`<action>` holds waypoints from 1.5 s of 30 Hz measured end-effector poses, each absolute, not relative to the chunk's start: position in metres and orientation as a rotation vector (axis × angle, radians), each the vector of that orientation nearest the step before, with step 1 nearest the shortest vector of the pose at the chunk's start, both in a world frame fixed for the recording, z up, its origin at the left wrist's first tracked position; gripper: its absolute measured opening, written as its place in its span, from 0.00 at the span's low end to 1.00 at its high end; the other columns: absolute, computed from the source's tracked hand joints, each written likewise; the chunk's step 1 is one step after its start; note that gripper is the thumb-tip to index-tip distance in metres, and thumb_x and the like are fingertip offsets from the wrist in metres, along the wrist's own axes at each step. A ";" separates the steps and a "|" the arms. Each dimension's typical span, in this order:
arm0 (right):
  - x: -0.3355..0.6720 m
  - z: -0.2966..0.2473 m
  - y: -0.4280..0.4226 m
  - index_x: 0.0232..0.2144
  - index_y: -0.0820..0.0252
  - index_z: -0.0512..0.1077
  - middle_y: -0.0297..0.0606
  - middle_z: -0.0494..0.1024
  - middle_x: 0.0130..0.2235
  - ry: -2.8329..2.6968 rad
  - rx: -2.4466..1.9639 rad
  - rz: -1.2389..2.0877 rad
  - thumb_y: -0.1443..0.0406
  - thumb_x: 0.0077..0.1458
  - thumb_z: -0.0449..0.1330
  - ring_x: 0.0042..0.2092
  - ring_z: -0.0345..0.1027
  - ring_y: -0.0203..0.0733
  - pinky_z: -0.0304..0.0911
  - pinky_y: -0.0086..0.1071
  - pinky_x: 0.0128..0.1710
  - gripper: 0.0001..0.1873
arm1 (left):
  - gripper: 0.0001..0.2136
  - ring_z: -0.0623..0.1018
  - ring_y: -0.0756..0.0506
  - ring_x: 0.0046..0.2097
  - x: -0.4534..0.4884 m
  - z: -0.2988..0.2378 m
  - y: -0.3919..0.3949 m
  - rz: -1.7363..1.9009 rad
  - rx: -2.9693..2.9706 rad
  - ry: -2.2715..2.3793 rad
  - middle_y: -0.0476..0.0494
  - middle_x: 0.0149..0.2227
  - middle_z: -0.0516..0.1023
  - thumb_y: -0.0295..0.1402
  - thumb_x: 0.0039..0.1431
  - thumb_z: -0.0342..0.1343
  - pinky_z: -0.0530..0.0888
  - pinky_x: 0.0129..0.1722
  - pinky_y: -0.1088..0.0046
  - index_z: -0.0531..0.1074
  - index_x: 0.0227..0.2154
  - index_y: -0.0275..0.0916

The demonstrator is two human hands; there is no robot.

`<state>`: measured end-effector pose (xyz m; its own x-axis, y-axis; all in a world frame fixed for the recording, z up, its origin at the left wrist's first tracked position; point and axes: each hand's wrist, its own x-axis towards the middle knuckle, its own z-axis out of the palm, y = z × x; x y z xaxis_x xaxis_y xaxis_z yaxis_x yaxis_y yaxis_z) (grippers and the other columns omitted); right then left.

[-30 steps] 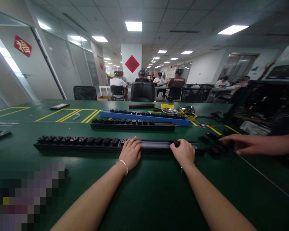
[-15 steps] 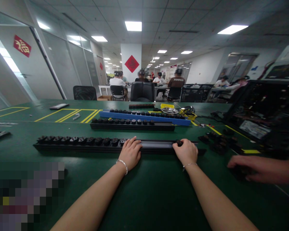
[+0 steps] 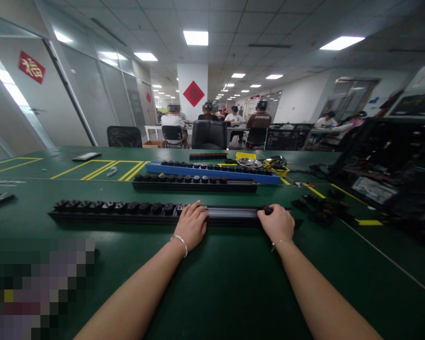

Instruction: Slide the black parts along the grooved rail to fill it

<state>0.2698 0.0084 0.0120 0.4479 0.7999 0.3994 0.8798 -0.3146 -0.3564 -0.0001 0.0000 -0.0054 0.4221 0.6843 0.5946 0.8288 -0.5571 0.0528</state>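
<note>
A long black power track point(image 3: 109, 217) lies across the table before me, with black round sockets point(image 3: 145, 208) lined up along its left part. Its grey channel point(image 3: 233, 213) shows between my hands. My left hand point(image 3: 193, 222) rests on the track by the last sockets of the row, fingers stretched out over it and partly hiding a socket. At the track's right end, my right hand point(image 3: 278, 223) is closed on a single black socket point(image 3: 267, 210), its thumb on the near side. The fingers behind that socket are largely hidden.
Behind stand another filled black track point(image 3: 194, 187) and a blue track point(image 3: 212, 174). Loose black sockets point(image 3: 322, 208) pile up on the right, before a dark open rack point(image 3: 375, 165). A metal dish point(image 3: 250, 163) and yellow tray lie farther back. People sit at distant tables.
My right hand has slid slightly right along the track with the socket. My left hand stays put. Another person's hand at the right has gone out of view.
</note>
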 end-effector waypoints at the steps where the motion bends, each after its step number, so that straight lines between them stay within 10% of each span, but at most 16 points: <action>1: 0.270 0.012 0.008 0.38 0.64 0.70 0.46 0.73 0.39 -1.402 -2.177 -0.197 0.57 0.46 0.50 0.43 0.63 0.49 0.54 0.39 0.44 0.20 | 0.12 0.60 0.40 0.59 0.000 -0.005 0.000 -0.838 -2.429 -1.324 0.45 0.51 0.71 0.28 0.54 0.50 0.57 0.58 0.55 0.70 0.41 0.42; 45: 0.291 0.018 0.006 0.38 0.65 0.71 0.47 0.74 0.38 -1.311 -2.219 -0.190 0.56 0.46 0.50 0.40 0.65 0.50 0.56 0.38 0.41 0.22 | 0.12 0.60 0.40 0.59 0.000 -0.005 0.000 -0.846 -2.420 -1.306 0.44 0.51 0.71 0.27 0.55 0.49 0.57 0.58 0.55 0.71 0.42 0.42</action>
